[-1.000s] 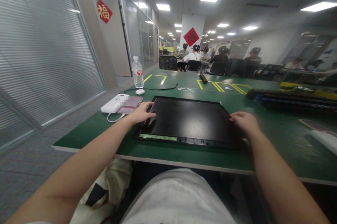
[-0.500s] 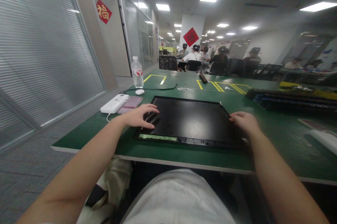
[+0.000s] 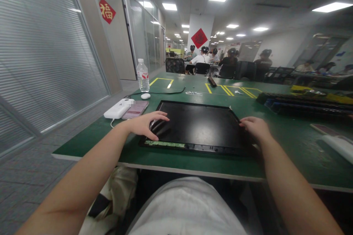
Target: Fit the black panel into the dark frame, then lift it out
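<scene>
A black flat display panel [image 3: 198, 124] lies face up on the green table [image 3: 275, 146] right in front of me, with a thin green strip along its near left edge. My left hand [image 3: 145, 124] rests on the panel's left side, fingers spread over the glass. My right hand [image 3: 255, 127] curls over the panel's right edge, fingers bent onto the frame.
A white power bank [image 3: 117, 109] and a pink phone [image 3: 135, 109] lie left of the panel, with a water bottle [image 3: 143, 76] and white mouse [image 3: 145, 96] beyond. Dark trays [image 3: 303, 104] stretch along the right. Several people sit at far tables.
My left hand has slid from the panel's left edge inward onto the glass and toward me, fingers spreading. My right hand has stayed on the right edge.
</scene>
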{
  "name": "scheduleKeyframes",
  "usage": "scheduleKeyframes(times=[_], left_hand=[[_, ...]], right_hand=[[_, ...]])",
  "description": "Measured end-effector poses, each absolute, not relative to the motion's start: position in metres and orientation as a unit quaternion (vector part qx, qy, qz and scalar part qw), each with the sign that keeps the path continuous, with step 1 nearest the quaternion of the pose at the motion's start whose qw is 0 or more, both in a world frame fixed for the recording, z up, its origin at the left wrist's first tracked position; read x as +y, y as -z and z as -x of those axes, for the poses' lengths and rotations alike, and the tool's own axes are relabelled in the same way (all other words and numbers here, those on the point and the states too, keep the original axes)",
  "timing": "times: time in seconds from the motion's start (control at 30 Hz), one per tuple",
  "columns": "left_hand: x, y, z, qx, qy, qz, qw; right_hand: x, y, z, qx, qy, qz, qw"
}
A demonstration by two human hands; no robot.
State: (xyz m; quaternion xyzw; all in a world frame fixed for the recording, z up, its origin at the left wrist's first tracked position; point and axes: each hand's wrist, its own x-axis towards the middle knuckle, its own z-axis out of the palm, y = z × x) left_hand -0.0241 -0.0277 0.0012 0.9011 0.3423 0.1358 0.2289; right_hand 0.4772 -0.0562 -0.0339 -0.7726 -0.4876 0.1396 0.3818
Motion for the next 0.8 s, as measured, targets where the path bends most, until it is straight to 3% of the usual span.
scheduleKeyframes(times=[0.5, 0.63, 0.8], left_hand=[[-0.032, -0.004, 0.020, 0.332, -0.156, -0.898, 0.244], [-0.022, 0.005, 0.023, 0.393, -0.173, -0.874, 0.226], [-0.003, 0.016, 0.029, 0.563, -0.242, -0.781, 0.120]], right_hand=[[-0.053, 0.037, -0.479, -0.489, -0.123, 0.778, 0.375], [-0.053, 0.036, -0.479, -0.488, -0.128, 0.777, 0.376], [-0.054, 0.036, -0.478, -0.480, -0.138, 0.781, 0.375]])
